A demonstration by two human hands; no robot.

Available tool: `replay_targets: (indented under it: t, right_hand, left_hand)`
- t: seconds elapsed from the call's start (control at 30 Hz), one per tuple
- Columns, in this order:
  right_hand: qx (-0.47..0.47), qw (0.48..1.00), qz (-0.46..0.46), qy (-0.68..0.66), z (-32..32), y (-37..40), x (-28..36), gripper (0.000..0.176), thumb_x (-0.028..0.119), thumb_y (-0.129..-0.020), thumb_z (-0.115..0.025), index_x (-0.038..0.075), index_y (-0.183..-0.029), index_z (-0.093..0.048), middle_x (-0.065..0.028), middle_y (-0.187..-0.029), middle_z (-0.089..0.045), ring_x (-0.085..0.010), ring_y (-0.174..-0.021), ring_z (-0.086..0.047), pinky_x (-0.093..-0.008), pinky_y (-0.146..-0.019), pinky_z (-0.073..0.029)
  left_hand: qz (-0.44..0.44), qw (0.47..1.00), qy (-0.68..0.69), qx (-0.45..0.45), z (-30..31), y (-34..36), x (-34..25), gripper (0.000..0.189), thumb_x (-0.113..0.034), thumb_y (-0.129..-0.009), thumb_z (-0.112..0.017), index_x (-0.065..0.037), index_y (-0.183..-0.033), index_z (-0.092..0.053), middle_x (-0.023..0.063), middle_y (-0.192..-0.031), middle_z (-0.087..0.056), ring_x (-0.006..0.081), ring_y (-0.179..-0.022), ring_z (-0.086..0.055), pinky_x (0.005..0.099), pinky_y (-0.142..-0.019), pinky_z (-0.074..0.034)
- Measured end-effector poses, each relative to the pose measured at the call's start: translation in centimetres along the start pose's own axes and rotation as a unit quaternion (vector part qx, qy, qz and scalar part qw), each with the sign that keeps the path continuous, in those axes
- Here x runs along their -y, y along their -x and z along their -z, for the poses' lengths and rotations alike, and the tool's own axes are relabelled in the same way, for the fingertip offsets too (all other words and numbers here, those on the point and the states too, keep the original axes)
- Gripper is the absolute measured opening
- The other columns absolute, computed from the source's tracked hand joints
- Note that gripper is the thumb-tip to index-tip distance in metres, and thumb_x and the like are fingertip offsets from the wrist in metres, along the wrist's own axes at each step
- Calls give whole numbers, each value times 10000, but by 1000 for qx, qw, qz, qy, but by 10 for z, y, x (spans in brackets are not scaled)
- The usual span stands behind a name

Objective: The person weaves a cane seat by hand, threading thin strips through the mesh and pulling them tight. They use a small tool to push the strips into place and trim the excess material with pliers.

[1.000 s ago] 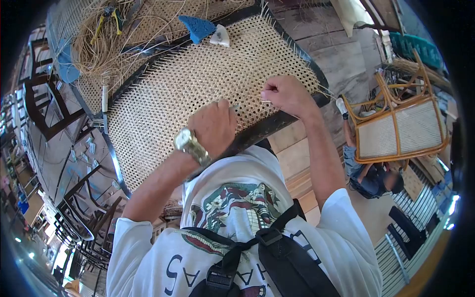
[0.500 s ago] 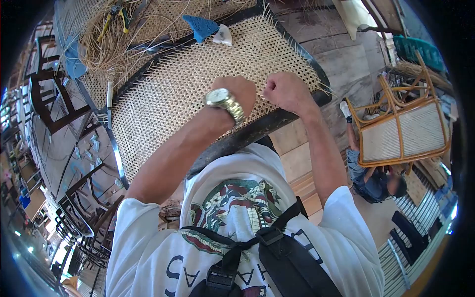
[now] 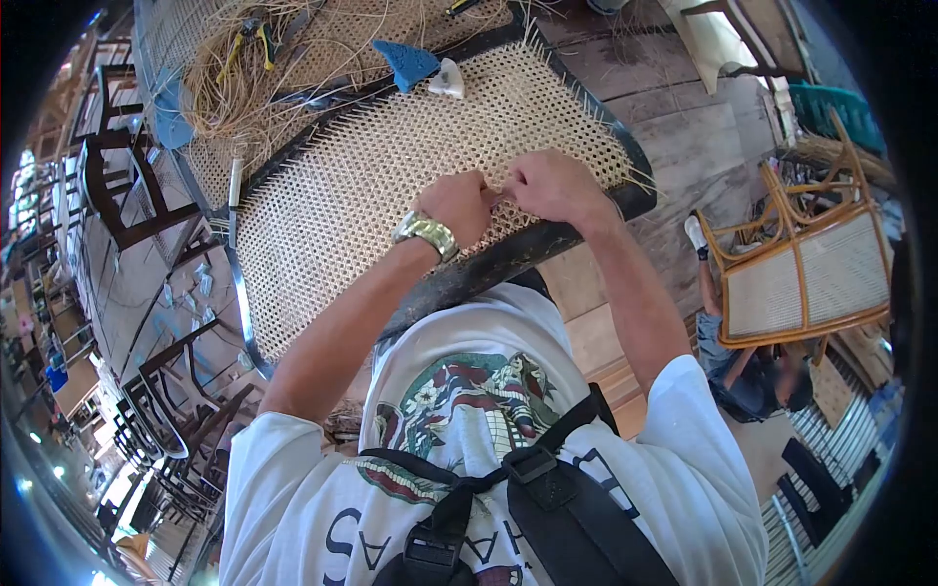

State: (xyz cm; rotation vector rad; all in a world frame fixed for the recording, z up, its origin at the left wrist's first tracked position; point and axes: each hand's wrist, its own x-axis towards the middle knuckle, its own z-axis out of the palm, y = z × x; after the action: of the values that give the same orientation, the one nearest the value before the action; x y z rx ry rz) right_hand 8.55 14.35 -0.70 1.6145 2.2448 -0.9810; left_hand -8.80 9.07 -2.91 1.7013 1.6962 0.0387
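Note:
A woven cane panel (image 3: 342, 195) in a black frame (image 3: 489, 256) lies in front of me. My left hand (image 3: 457, 207), with a metal watch on the wrist, is closed over the weave near the frame's near edge. Beside it my right hand (image 3: 555, 188) is closed too, its fingertips almost touching the left ones. Whatever the fingers pinch is too small to make out. Past the hands, a blue piece (image 3: 405, 64) and a white piece (image 3: 447, 78) rest at the panel's far edge. Loose cane strands stick out along the frame.
Coiled cane strands (image 3: 225, 88) and yellow-handled pliers (image 3: 266, 47) lie at the upper left. A white stick (image 3: 234, 184) sits at the panel's left corner. Dark chair frames (image 3: 127, 195) stand left. On the right, a person (image 3: 747, 381) is beside a rattan chair (image 3: 806, 278).
My two hands have come together, the left moving slightly lower and the right moving left. The view has shifted a little, so the panel and surroundings sit slightly differently.

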Motion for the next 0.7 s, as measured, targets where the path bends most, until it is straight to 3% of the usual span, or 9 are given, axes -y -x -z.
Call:
replay_targets:
  t: [0.1, 0.23, 0.3, 0.4, 0.5, 0.53, 0.6, 0.63, 0.7]
  right_hand:
    - [-30, 999, -7, -23, 7, 6, -4, 176, 243, -834, -666, 69, -842, -690, -162, -837, -695, -351, -814, -675, -463, -724, -510]
    - [23, 999, 16, -24, 2, 0, -8, 250, 289, -851, -640, 57, -910, -713, -210, -978, -704, -388, -948, -676, -496, -852, -521]
    - [17, 999, 35, -18, -1, 0, -11, 261, 294, -861, -645, 50, -923, -713, -216, -977, -701, -390, -938, -674, -481, -836, -525]
    - [-5, 994, 60, -94, 0, -1, -20, 197, 228, -884, -654, 39, -917, -698, -170, -835, -689, -308, -778, -670, -410, -716, -516]
    - [-71, 984, 62, -154, 1, -3, -20, 246, 250, -939, -632, 13, -986, -680, -135, -852, -694, -226, -748, -652, -365, -705, -513]
    - [-76, 983, 65, -155, 2, -8, -17, 246, 250, -939, -632, 13, -986, -680, -135, -852, -694, -226, -748, -652, -365, -705, -513]
    - [-93, 947, 71, -300, -10, -14, -6, 304, 298, -941, -611, 11, -1016, -676, -178, -949, -713, -302, -869, -689, -411, -788, -527]
    - [-64, 917, 114, -376, -20, -25, -3, 338, 345, -982, -599, 19, -1022, -675, -98, -891, -707, -207, -815, -656, -355, -752, -520]
    - [25, 888, 154, -433, -26, -23, -6, 356, 369, -997, -585, 27, -1010, -683, -59, -859, -683, -168, -797, -627, -329, -733, -512]
  left_hand:
    - [16, 994, 27, 108, 7, -21, 5, 323, -305, -923, -555, -32, -893, -725, 194, -786, -707, 372, -763, -694, 485, -744, -537]
    - [2, 990, 59, 128, 5, -28, 11, 366, -347, -921, -550, -29, -876, -727, 188, -751, -702, 344, -760, -699, 478, -749, -535]
    - [14, 999, 5, 50, -3, -28, 10, 436, -444, -911, -589, -39, -841, -734, 174, -722, -699, 322, -729, -702, 453, -709, -546]
    - [32, 996, 7, 78, 6, -23, 4, 527, -565, -855, -646, -48, -808, -734, 165, -698, -694, 314, -708, -698, 435, -690, -549]
    - [28, 993, 14, 114, 14, -29, 6, 529, -611, -779, -705, -95, -881, -759, 163, -823, -723, 324, -787, -708, 431, -729, -556]
    - [19, 991, 13, 133, 24, -31, 3, 501, -583, -758, -729, -122, -950, -777, 178, -926, -738, 340, -860, -718, 438, -769, -564]
    - [16, 990, -62, 128, 42, -28, -4, 512, -588, -762, -720, -109, -933, -771, 169, -898, -739, 330, -853, -719, 431, -748, -566]
    - [-31, 991, -89, 92, 51, -24, -1, 516, -600, -790, -705, -92, -873, -753, 130, -782, -715, 281, -724, -692, 402, -657, -540]
    - [-81, 991, -93, 45, 77, -15, 4, 523, -601, -817, -701, -79, -826, -732, 80, -658, -688, 220, -577, -652, 360, -543, -501]
